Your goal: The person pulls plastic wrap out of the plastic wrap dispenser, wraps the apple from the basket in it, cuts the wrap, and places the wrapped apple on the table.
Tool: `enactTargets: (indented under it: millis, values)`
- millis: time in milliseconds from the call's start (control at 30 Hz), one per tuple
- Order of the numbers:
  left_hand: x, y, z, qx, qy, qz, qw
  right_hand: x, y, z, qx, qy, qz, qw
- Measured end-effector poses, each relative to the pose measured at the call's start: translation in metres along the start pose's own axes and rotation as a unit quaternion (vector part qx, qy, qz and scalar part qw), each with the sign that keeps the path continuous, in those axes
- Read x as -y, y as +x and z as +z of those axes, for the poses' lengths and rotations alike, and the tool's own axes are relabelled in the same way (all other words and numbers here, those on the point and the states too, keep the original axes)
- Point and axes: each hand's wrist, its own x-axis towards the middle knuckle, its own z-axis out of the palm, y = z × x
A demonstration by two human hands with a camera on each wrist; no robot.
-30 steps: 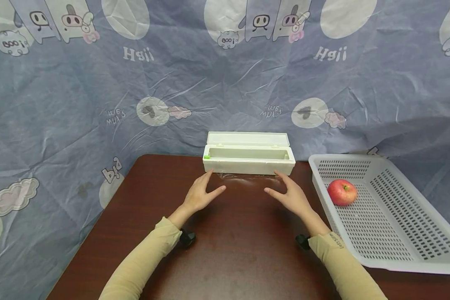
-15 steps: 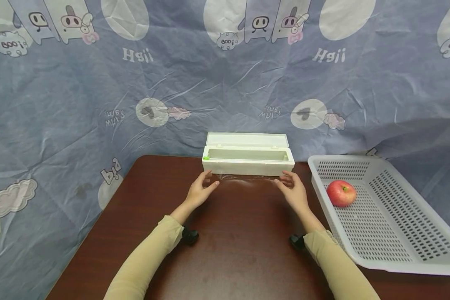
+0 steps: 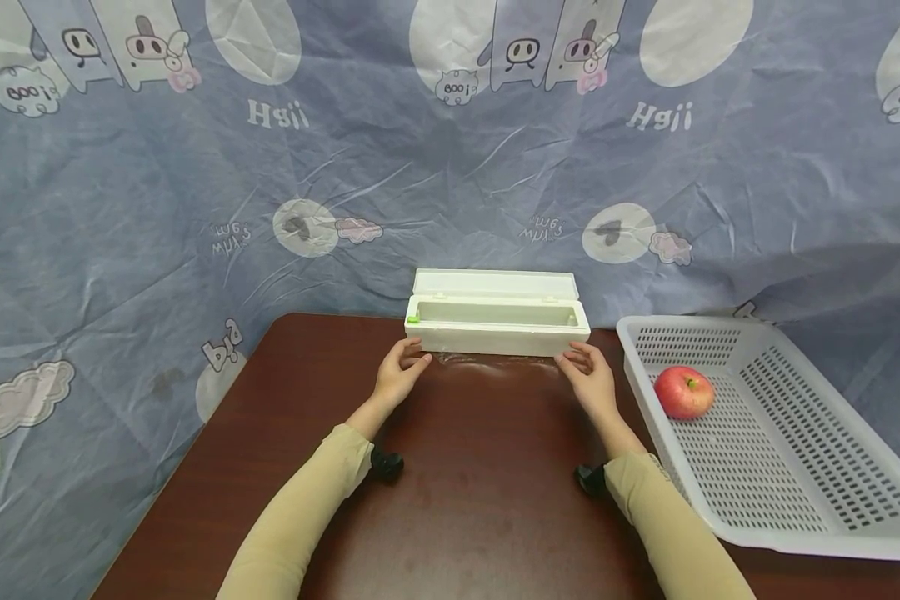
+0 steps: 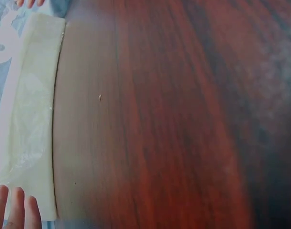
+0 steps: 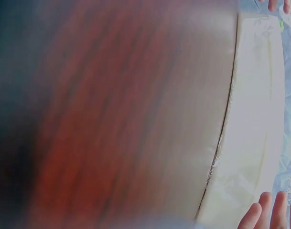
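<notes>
Head view: the white box (image 3: pixel 497 341) lies just beyond left hand (image 3: pixel 397 372) and right hand (image 3: pixel 591 381), fingers loosely spread.

Surface (image 3: pixel 480 467): dark red-brown wood, visible grain, glossy, paler sheen toward the near middle; rounded far-left corner. White box (image 3: pixel 498 340) sits at the far edge, around the middle, long side running crosswise; lid (image 3: pixel 497 284) raised along the back. Grey plastic basket (image 3: pixel 825 543), slotted, stands on the right side, longer than wide, running front to back, apart from box. Small pale speck (image 4: pixel 100 97) lies on the wood near box, left wrist view.
</notes>
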Motion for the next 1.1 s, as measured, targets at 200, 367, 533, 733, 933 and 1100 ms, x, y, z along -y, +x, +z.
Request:
enactTargets:
  millis: [200,367,533,733,933,1100]
  values:
    - [0.000,0.007,0.001,-0.020,-0.004,0.008,0.9998,-0.002,0.005,-0.001,-0.010,0.012,0.004,1.000]
    - [0.002,0.010,0.003,-0.035,0.007,0.003,0.9994,-0.005,0.008,0.000,-0.021,0.007,0.003,1.000]
    - [0.005,0.013,0.004,-0.048,-0.003,-0.011,0.9988,-0.009,0.010,0.000,-0.035,-0.004,0.006,0.999]
    - [0.009,0.019,0.007,-0.048,-0.009,0.002,0.9988,-0.012,0.014,0.000,-0.043,-0.019,0.009,0.999]
    - [0.005,0.021,0.009,-0.047,0.014,-0.006,0.9988,-0.014,0.017,0.003,-0.050,-0.025,0.027,0.998]
    - [0.002,0.025,0.010,-0.056,0.024,-0.009,0.9981,-0.015,0.020,0.004,-0.056,-0.027,0.043,0.997]
